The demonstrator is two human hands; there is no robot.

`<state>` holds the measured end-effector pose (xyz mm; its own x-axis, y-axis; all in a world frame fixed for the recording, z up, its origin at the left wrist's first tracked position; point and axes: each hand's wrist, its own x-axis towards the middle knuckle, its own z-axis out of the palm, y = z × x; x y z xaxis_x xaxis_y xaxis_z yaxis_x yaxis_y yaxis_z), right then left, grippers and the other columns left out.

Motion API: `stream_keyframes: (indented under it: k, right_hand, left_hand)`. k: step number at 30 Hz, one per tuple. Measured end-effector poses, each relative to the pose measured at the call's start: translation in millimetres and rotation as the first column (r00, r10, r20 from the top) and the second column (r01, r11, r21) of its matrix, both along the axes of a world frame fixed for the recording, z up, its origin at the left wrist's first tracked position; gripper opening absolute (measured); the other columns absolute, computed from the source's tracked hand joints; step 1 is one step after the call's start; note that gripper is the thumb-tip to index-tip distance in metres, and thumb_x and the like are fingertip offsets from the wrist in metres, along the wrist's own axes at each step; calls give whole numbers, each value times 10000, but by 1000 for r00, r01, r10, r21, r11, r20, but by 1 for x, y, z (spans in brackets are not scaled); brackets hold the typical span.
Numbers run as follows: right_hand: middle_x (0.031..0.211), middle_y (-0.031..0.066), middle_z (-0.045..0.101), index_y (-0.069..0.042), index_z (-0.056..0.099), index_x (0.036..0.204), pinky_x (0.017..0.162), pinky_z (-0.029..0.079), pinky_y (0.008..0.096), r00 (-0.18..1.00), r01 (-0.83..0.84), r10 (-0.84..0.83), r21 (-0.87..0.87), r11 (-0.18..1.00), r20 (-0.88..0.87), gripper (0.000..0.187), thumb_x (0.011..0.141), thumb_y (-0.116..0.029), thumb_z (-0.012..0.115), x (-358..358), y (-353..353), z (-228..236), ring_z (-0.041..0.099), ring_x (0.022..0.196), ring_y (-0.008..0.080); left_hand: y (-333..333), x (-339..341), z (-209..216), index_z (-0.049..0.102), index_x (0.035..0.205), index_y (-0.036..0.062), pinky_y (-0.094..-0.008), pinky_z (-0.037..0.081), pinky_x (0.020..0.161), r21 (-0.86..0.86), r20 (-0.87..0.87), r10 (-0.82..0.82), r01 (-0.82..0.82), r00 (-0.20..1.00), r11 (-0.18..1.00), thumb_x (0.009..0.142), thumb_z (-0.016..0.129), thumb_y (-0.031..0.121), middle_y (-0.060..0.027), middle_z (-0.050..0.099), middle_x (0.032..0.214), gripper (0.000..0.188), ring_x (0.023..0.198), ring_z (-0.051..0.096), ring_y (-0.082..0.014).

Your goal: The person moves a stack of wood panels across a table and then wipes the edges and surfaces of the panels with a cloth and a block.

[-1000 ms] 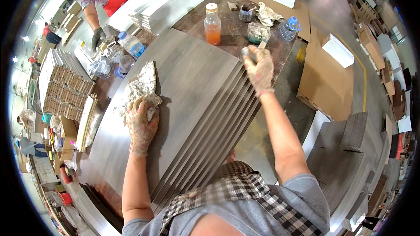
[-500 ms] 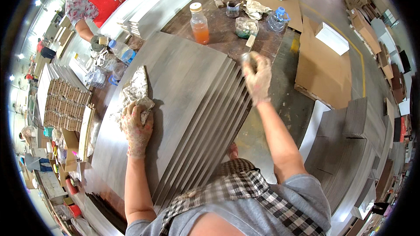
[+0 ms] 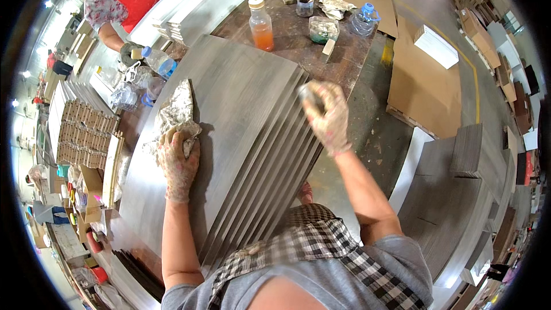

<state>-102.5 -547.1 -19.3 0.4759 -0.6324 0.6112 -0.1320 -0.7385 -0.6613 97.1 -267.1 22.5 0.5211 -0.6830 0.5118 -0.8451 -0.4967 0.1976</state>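
1. Grey wood-grain panels [image 3: 241,92] lay stacked before you, their right edges stepped like stairs.
2. Your gloved left hand [image 3: 178,163] was curled, partly closed, over a crumpled, stained cloth [image 3: 179,103] toward the top panel's left edge; it had hardly shifted in the last second.
3. Your gloved right hand [image 3: 327,112] had swung in from outside the right edges to over them, just short of the far right corner. Thumb and fingers were bent around a small pale object [image 3: 306,93], too blurred to identify; contact with the panels could not be told. That put your right hand's work at the stepped edges.
4. Past the panels' far edge, a bottle of orange liquid [image 3: 262,26] stood on the brown table [image 3: 293,31]; a blue-capped bottle [image 3: 365,20] stood near that surface's far right corner.
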Motion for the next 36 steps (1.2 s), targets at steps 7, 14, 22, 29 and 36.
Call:
stream_keyframes:
  k: [7, 14, 22, 29, 36]
  right_hand:
    - [1063, 126, 566, -87, 652, 1110, 834, 485, 391, 997, 18, -25, -87, 996, -76, 374, 750, -120, 748, -2, 13, -16, 555, 1003, 287]
    - [1045, 128, 569, -90, 672, 1048, 831, 475, 412, 996, -46, 38, -98, 994, -84, 301, 758, -135, 738, 3, 13, -3, 565, 944, 321]
    - [1017, 149, 582, -87, 669, 1054, 868, 453, 407, 974, 187, -182, 29, 982, -135, 285, 786, -168, 722, 21, -77, -5, 563, 973, 305]
    - [1107, 113, 552, -132, 629, 1103, 887, 457, 412, 998, 35, -34, 15, 999, -57, 331, 786, -159, 719, 2, 14, -25, 544, 1023, 286]
    - [1161, 88, 553, -134, 608, 1116, 877, 475, 368, 862, -503, 507, -118, 856, -3, 298, 834, -186, 689, -46, 118, -25, 548, 1061, 259]
  left_hand:
    - [-4, -5, 8, 594, 941, 40, -449, 426, 893, 36, -42, 17, -16, 999, 999, 740, 721, 108, -148, 595, 1110, 247, 1030, 546, -356]
    - [0, -1, 2, 597, 948, 48, -447, 431, 890, 36, -72, 38, -36, 997, 999, 741, 720, 108, -144, 596, 1124, 249, 1044, 550, -349]
    - [-6, -3, 1, 585, 961, 36, -455, 437, 883, 5, -19, -14, 15, 1000, 1000, 715, 734, 97, -151, 590, 1115, 293, 1029, 550, -360]
    - [-10, -8, 6, 595, 936, 38, -453, 434, 886, 8, -17, 11, -11, 1000, 1000, 711, 736, 97, -142, 596, 1093, 272, 1023, 549, -358]
    - [-7, -7, 4, 615, 932, 47, -448, 429, 898, 18, -12, 27, -27, 1000, 999, 738, 720, 132, -132, 609, 1078, 237, 1031, 551, -344]
